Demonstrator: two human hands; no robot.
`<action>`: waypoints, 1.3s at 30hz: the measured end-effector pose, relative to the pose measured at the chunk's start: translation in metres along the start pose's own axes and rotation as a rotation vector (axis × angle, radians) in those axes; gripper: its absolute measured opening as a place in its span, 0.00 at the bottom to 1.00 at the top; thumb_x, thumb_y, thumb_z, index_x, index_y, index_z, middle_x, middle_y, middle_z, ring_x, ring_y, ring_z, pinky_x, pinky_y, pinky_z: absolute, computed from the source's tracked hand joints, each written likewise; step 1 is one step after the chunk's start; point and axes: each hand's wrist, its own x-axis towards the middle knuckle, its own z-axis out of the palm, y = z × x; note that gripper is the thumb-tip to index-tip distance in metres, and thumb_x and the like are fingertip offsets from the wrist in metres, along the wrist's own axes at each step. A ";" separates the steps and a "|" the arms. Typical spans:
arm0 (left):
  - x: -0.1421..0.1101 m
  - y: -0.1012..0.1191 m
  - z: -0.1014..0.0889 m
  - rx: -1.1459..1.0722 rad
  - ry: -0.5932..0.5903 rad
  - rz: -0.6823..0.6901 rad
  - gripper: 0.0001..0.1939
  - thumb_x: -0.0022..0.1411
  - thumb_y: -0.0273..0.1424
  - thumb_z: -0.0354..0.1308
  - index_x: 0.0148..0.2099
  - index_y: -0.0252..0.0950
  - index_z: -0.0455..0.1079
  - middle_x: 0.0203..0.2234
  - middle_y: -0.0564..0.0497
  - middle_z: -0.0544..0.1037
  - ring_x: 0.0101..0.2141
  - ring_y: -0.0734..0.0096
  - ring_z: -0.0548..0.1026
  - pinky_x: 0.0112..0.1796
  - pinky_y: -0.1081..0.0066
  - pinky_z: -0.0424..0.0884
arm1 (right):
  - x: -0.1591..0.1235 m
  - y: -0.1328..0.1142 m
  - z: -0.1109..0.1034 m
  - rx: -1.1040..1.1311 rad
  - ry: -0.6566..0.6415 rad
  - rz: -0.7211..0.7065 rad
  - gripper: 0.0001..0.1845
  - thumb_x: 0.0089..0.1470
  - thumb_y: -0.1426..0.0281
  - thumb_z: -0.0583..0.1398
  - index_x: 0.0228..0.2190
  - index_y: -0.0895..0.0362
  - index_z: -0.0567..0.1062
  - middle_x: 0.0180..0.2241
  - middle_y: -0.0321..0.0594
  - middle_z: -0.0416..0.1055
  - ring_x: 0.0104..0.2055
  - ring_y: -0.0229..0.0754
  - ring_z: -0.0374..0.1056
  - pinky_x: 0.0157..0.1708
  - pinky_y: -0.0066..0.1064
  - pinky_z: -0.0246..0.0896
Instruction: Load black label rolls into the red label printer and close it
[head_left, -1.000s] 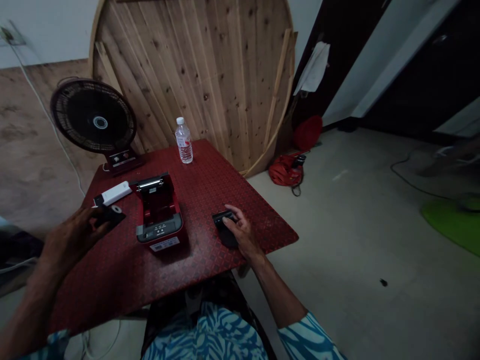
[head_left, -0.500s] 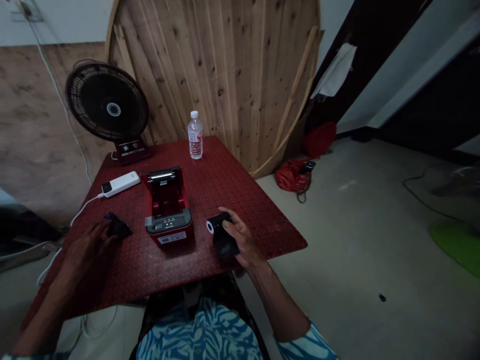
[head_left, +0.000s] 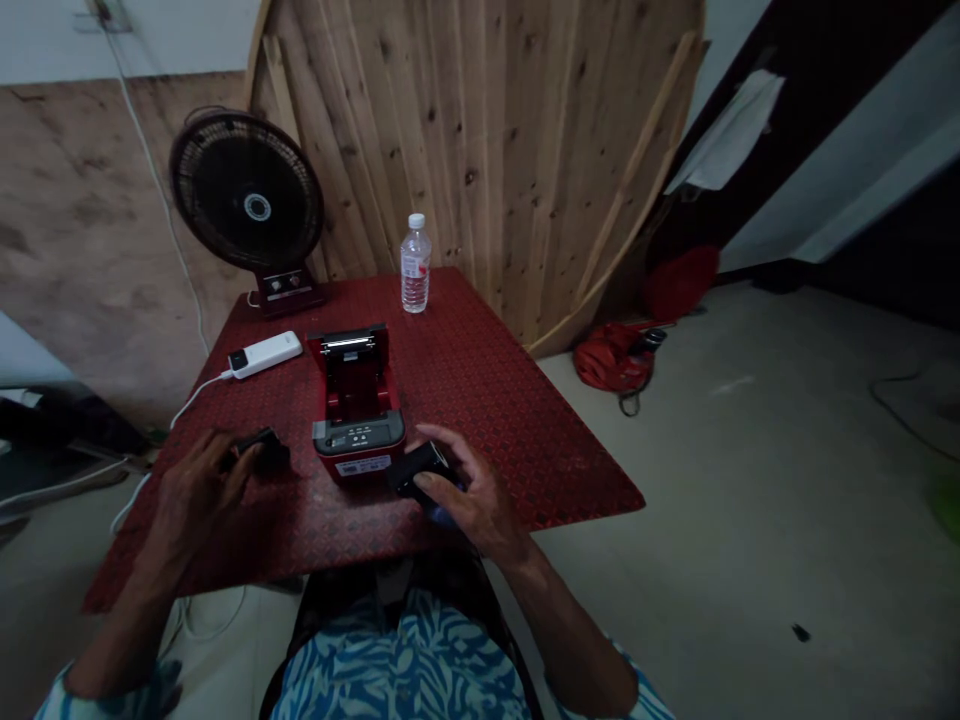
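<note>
A small red and black label printer [head_left: 358,430] sits on the table with its lid raised and its inner bay exposed. Just right of its front corner, my right hand [head_left: 480,490] is closed around a black roll [head_left: 424,465], thumb on top, with dark loose material below it. To the printer's left, my left hand [head_left: 199,485] pinches a dark crumpled piece [head_left: 268,452] low over the tabletop. What that piece is made of is too dark to tell.
The red patterned table [head_left: 495,400] also bears a white power bank [head_left: 266,354] with a cable, a water bottle [head_left: 415,265] and a dark fan [head_left: 247,195]. Behind leans a round wooden board [head_left: 480,150]. A red bag [head_left: 611,358] lies on the floor at right.
My right hand has turned the black roll, so its white core end no longer shows, and brought it closer to the printer. My left hand has shifted the crumpled piece slightly. The view has swung left.
</note>
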 end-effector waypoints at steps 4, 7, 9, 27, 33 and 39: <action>-0.008 0.013 -0.008 -0.089 0.079 0.031 0.12 0.64 0.39 0.51 0.40 0.37 0.71 0.30 0.51 0.76 0.28 0.69 0.75 0.30 0.72 0.70 | -0.004 -0.005 0.006 -0.102 -0.055 -0.073 0.25 0.52 0.60 0.62 0.52 0.49 0.67 0.48 0.40 0.70 0.49 0.44 0.67 0.51 0.38 0.61; -0.022 0.006 0.001 -0.072 0.090 0.015 0.12 0.63 0.38 0.52 0.43 0.38 0.70 0.36 0.48 0.77 0.35 0.64 0.76 0.37 0.67 0.71 | -0.006 -0.004 0.011 -0.147 -0.087 -0.096 0.25 0.53 0.60 0.61 0.52 0.49 0.67 0.48 0.40 0.71 0.49 0.44 0.67 0.51 0.37 0.61; -0.028 -0.008 0.014 -0.016 0.057 -0.008 0.17 0.64 0.39 0.49 0.49 0.36 0.68 0.42 0.44 0.76 0.40 0.58 0.75 0.41 0.61 0.71 | -0.007 -0.002 0.014 -0.158 -0.097 -0.094 0.25 0.53 0.61 0.61 0.52 0.49 0.67 0.48 0.39 0.71 0.48 0.43 0.67 0.51 0.36 0.61; 0.010 -0.050 0.060 -0.420 -0.201 -0.277 0.22 0.59 0.39 0.49 0.52 0.34 0.66 0.43 0.41 0.75 0.42 0.58 0.75 0.42 0.61 0.71 | -0.014 0.005 0.022 -0.091 -0.078 0.012 0.23 0.52 0.62 0.62 0.50 0.50 0.69 0.45 0.38 0.72 0.47 0.43 0.68 0.50 0.35 0.61; -0.004 -0.040 0.052 -0.541 -0.102 -0.469 0.23 0.58 0.41 0.53 0.52 0.34 0.62 0.44 0.43 0.74 0.41 0.61 0.75 0.40 0.64 0.73 | -0.009 0.008 0.030 -0.004 -0.077 0.036 0.24 0.52 0.63 0.62 0.51 0.49 0.69 0.46 0.38 0.72 0.47 0.42 0.68 0.50 0.35 0.61; -0.014 -0.056 0.054 -0.491 -0.083 -0.442 0.24 0.57 0.42 0.54 0.52 0.34 0.63 0.47 0.42 0.72 0.47 0.57 0.73 0.47 0.56 0.70 | -0.007 0.009 0.033 0.096 -0.069 0.066 0.24 0.51 0.63 0.62 0.50 0.49 0.69 0.45 0.37 0.72 0.46 0.41 0.68 0.47 0.33 0.63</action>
